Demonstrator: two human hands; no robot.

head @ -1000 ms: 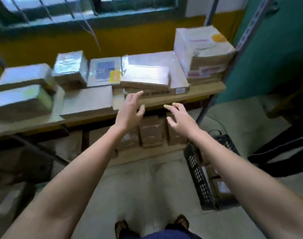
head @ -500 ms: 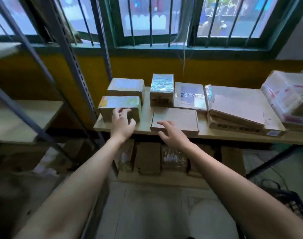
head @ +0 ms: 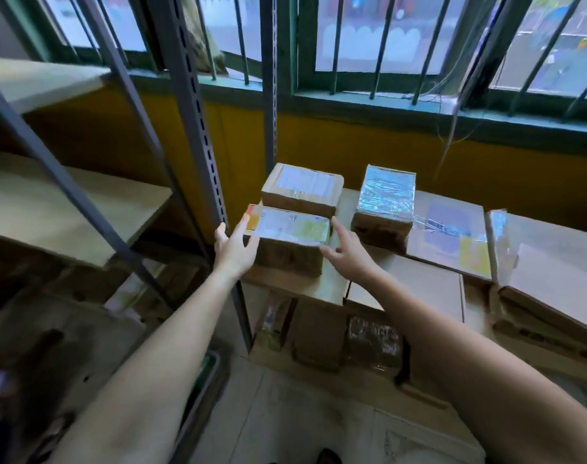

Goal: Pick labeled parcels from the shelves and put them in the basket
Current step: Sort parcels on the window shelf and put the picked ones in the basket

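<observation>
Just left of the frame's centre, we have our left hand [head: 233,251] flat against one end of the labeled parcel [head: 288,241] and our right hand [head: 347,251] at the other, fingers spread. We are bracketing it, likely so it lifts level, not yet clamping. It sits on the shelf [head: 305,284]; the basket is out of view.

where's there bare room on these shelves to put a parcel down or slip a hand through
The wooden shelf boards left of the slotted upright look bare. A narrow strip of board shows between the rear labelled box and the foil-wrapped box. Right of that, parcels lie edge to edge. Both hands, left hand and right hand, flank the front labelled box.
</observation>
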